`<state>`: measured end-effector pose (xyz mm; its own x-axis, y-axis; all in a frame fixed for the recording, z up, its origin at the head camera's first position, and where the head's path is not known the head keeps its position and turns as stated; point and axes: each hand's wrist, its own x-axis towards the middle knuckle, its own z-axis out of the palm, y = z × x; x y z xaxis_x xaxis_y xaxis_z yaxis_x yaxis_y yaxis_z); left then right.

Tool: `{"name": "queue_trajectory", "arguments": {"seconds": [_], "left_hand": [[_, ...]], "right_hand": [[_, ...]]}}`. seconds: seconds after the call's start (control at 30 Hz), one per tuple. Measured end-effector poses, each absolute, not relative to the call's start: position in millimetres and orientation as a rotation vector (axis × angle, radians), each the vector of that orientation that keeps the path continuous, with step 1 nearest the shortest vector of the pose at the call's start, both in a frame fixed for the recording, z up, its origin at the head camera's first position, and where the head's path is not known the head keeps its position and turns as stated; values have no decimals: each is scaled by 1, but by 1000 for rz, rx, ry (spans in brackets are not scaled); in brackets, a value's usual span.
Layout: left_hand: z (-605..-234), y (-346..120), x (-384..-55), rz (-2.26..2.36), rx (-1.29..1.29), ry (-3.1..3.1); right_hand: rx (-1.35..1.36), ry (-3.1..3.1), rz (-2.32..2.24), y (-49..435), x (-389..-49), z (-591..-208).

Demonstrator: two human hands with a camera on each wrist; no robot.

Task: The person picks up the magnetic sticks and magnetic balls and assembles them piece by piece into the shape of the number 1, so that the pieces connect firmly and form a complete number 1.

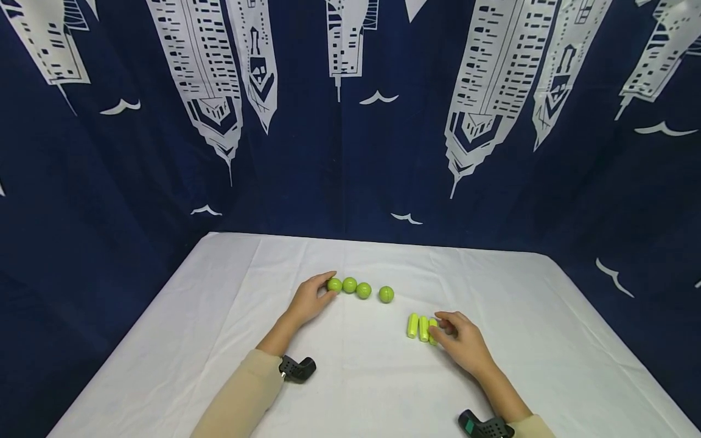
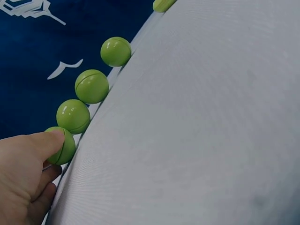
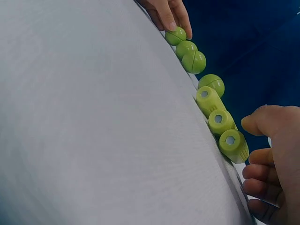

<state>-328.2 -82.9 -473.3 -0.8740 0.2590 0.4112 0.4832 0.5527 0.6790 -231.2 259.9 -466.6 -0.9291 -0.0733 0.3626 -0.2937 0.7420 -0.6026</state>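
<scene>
Left of the rightmost ball (image 1: 386,294), beyond two middle balls (image 1: 349,285) and an unclosed gap, your left hand (image 1: 310,299) pinches the end ball (image 1: 334,285); right of the rightmost ball and nearer you, three cylinders (image 1: 423,329) look already aligned beside your half-open, seemingly empty right hand (image 1: 465,344).

left forearm: plain beige sleeve (image 1: 241,395), lightly creased | left wrist: black wrist camera (image 1: 301,370), angular housing, mount dotted with small holes | right forearm: matching beige cuff (image 1: 532,427), near edge | right wrist: black wrist camera (image 1: 484,427), perforated mount, small green patch toward left end
</scene>
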Motion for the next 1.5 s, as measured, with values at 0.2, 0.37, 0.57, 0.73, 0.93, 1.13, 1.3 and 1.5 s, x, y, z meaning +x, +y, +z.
{"name": "queue_trajectory", "arguments": {"seconds": [0.2, 0.37, 0.57, 0.73, 0.93, 1.13, 1.3, 1.5], "left_hand": [[-471, -81, -332, -1228, -589, -2559], [-470, -80, -329, -1213, -569, -2543], [-470, -80, -327, -1239, -533, -2529], [-471, -81, -326, -1270, -531, -2502], [-470, -83, -324, -1361, -502, -2481], [-471, -82, -325, -1390, -494, -2473], [-470, -82, -328, -1406, -471, -2470], [-467, -83, -327, -1443, -482, -2447]], "right_hand": [[275, -2642, 974, 257, -231, -464], [257, -2665, 992, 254, -228, -462], [195, -2712, 992, 251, -226, -459], [149, -2764, 971, 249, -225, -457], [104, -2814, 961, 247, -225, -456], [65, -2797, 1002, 250, -227, -457], [82, -2762, 1023, 252, -228, -455], [125, -2711, 1034, 250, -232, -448]]}}
